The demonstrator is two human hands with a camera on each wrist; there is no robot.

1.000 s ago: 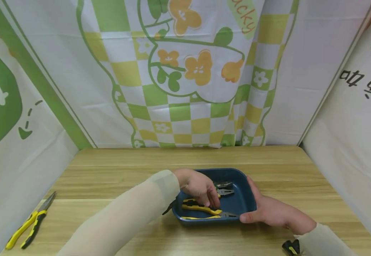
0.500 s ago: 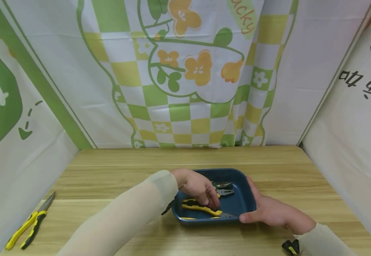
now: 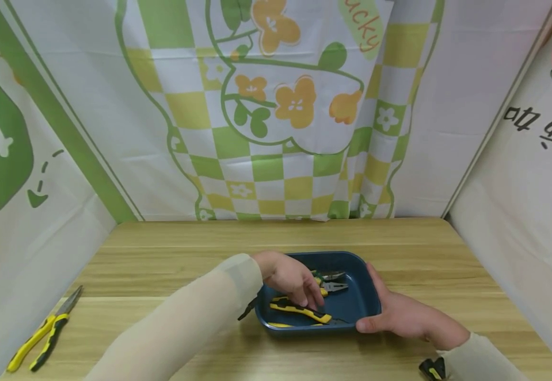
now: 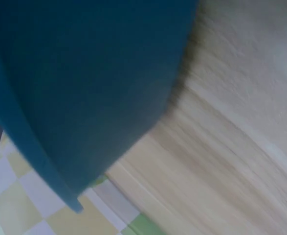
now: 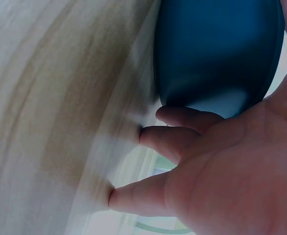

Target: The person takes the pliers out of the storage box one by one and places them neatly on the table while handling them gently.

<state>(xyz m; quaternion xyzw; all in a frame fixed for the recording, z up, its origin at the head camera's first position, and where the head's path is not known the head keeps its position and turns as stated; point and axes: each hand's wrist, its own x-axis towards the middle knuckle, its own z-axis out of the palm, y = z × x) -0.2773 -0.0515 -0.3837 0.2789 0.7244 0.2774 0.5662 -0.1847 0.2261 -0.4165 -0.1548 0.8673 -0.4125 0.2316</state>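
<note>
"How do you appear?"
"Your sleeved left arm [image 3: 185, 317] extends forward, left hand [image 3: 296, 278] bent downward at the wrist."
"Your right hand [image 3: 392, 313]?"
"Thumb [image 3: 370, 323] spread wide, other fingers [image 5: 143, 193] straight, forearm [image 3: 478, 361] angling inward."

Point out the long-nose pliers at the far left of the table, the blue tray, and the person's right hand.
Long-nose pliers [image 3: 62, 316]: head view, near the pivot, where handles meet jaws.
Blue tray [image 3: 350, 302]: head view, on its bare inner floor.
Right hand [image 3: 398, 313]: head view, on its back.
</note>
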